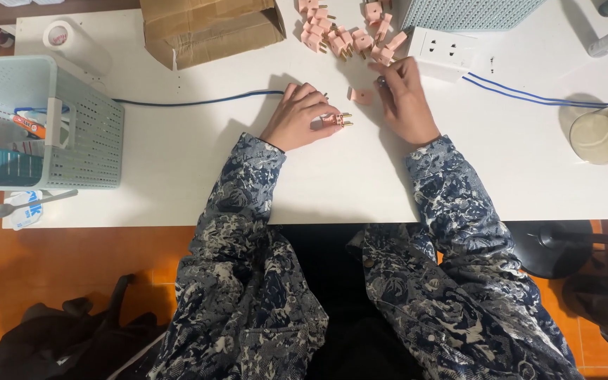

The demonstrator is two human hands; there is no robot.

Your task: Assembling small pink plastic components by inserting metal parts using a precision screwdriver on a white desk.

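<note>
Plug piece [339, 119], pink w/ brass prongs, is lying on the white table [177, 155] right at the tips of the left hand [297, 116]; its long axis is running roughly left-right, prongs pointing right, away from the palm. Left fingers are curling round its body and pinching it, so that hand is closest by far. Right hand [406, 98] is resting just beyond, fingers bent, tips touching the near edge of the pile of pink plugs [346, 32]; can't tell whether it's actually gripping one. Btwn the two hands a loose pink cover [362, 96] is lying flat, near both, touching neither.

Around: white power strip [441, 51] is sitting just beside the right hand, its blue cable [550, 97] trailing right; another blue cable [198, 102] is running left behind the left hand. Cardboard box [209, 28] at the back, perforated basket [43, 127] far left, glass jar [603, 134] far right, all well apart. Nothing is blocking the gap btwn hands.
</note>
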